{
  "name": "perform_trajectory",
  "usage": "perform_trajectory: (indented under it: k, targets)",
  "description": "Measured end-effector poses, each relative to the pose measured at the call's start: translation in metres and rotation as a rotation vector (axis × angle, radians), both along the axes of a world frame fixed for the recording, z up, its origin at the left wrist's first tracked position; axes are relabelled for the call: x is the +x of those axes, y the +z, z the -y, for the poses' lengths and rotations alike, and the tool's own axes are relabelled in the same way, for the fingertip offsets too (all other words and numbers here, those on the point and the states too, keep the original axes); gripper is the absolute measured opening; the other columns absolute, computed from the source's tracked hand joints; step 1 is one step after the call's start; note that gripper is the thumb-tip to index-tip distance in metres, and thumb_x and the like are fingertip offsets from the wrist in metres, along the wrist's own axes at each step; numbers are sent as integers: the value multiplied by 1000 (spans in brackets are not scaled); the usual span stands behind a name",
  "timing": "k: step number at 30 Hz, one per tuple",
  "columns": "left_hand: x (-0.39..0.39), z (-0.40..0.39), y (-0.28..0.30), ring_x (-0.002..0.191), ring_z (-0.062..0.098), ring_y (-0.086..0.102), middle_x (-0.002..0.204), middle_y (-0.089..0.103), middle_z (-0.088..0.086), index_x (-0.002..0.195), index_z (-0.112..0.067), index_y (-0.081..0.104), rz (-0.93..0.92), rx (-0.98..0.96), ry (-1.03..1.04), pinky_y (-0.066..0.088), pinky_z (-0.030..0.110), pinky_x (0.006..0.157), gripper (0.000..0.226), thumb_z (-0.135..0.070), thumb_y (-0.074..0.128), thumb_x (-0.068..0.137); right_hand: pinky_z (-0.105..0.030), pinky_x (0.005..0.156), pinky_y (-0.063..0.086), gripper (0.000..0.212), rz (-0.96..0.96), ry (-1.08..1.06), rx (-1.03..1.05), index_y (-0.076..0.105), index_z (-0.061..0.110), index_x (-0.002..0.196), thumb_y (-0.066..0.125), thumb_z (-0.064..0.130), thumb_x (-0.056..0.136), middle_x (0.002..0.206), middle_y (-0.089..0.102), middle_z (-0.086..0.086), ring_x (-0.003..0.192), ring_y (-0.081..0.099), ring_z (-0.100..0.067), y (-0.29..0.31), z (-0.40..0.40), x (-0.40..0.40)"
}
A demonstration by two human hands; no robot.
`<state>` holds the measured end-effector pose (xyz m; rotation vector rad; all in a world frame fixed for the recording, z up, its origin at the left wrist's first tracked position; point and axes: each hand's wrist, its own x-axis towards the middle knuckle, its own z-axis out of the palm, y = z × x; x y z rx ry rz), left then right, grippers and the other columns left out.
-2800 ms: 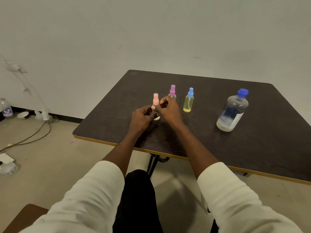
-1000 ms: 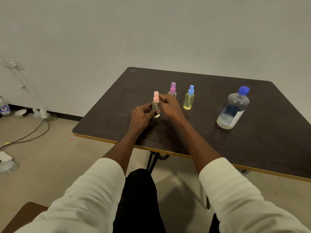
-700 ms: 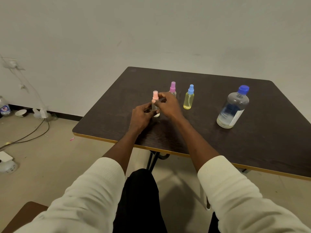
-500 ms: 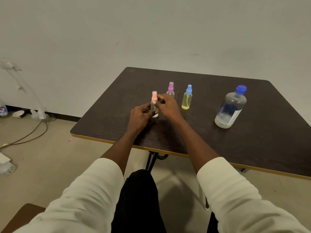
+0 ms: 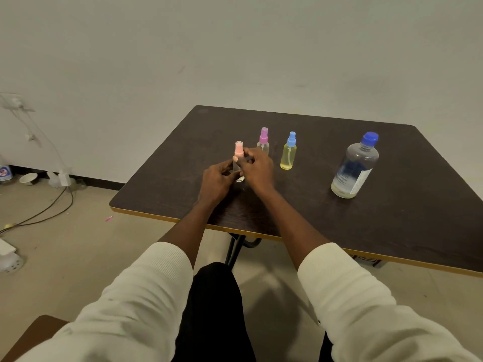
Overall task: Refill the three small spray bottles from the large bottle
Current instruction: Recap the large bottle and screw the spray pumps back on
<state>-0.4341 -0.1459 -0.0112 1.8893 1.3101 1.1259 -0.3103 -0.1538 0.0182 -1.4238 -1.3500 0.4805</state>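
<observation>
Holding now: left hand [image 5: 217,180] wraps the clear body of the pink-top bottle [image 5: 239,163]; right hand [image 5: 257,168] pinches just under its pink top.
Pink-top bottle: small, upright, standing on the dark tabletop [image 5: 392,220].
Behind: purple-top bottle [image 5: 263,142], partly hidden by the right hand.
Beside: blue-top bottle [image 5: 288,155], yellow inside.
Far right: large bottle [image 5: 354,167], blue cap on, a little yellowish liquid at the bottom.
</observation>
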Motion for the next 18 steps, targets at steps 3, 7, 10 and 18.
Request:
perform_trajectory:
  k: [3,7,10,18]
  targets:
    - [0,3,1,104,11,66,119,71,6,130,-11,64,14,-10,6,54,29,94,40,-28,67,94,-11,72,41,36,-30,59,-60,63,8,123,68,22,90,112,67,-3,98,59,-10,3,6,4]
    - [-2,5,2,118,18,63,129,66,10,138,-6,56,76,-46,33,51,29,99,58,-32,73,88,-24,88,49,49,-41,58,-88,58,13,132,71,26,86,120,65,-3,107,60,-12,-3,15,15]
    - [1,8,2,114,19,63,127,64,6,138,-5,52,113,-63,111,49,21,89,69,-37,79,83,-22,87,49,44,-55,2,-75,62,13,126,72,24,85,114,64,-2,101,60,-11,-8,27,28]
    - [60,54,4,74,16,48,86,52,5,90,-14,50,224,282,195,43,29,64,15,-25,54,99,-14,63,39,1,66,-233,50,66,8,86,65,7,86,83,63,-4,74,55,-9,-13,61,82]
